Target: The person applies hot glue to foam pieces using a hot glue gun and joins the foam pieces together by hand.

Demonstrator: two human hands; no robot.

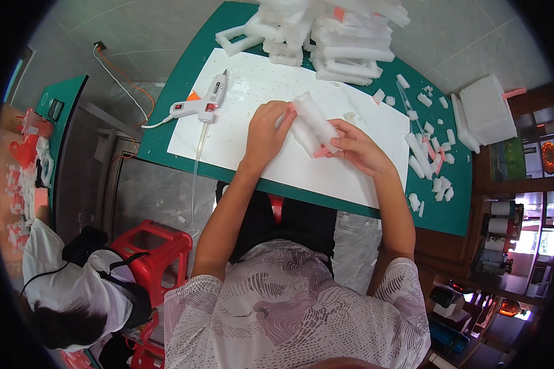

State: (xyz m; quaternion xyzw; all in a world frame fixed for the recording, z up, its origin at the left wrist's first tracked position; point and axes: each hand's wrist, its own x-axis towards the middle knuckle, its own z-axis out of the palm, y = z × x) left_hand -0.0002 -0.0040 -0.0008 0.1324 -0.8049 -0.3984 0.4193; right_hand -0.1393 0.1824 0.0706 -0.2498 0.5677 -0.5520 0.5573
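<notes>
Between my two hands is a white foam block (pixel 313 122) with pink bits at its ends, held tilted above a white board (pixel 240 135). My left hand (pixel 268 128) grips its upper left end, thumb and fingers closed at a pink piece. On the lower right end, my right hand (pixel 358 146) pinches the foam near another pink bit (pixel 321 151). To the left lies a white glue gun (pixel 204 104) on the board, a clear glue stick (pixel 200 142) sticking out toward me.
White foam frames (pixel 351 52) are piled at the table's far side. Foam scraps (pixel 434 150) litter the green table (pixel 452 209) at right, beside a large foam block (pixel 489 111). At left are a red stool (pixel 157 252) and another person (pixel 83 289) at a second table.
</notes>
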